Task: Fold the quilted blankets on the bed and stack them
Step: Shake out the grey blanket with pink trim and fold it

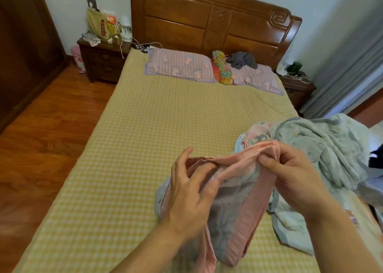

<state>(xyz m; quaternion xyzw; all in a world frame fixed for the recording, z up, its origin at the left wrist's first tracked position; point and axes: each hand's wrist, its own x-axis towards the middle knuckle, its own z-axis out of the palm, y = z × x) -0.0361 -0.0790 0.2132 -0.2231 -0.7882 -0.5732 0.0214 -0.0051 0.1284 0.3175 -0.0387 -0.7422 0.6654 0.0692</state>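
A quilted blanket [236, 208] with a pink border and pale grey-blue middle hangs bunched in front of me over the bed's near right part. My left hand [190, 192] pinches its pink top edge on the left. My right hand [294, 177] grips the same pink edge on the right, fingers curled round the gathered fabric. A second, pale green quilted blanket [323, 148] lies crumpled in a heap at the bed's right side, just behind my right hand.
The bed [155, 138] has a yellow checked sheet. Two lilac pillows [180, 67], a floral cushion [222, 69] and a grey garment [242, 60] lie by the wooden headboard [217, 22]. Nightstands [103, 59] flank the bed; wooden floor lies left.
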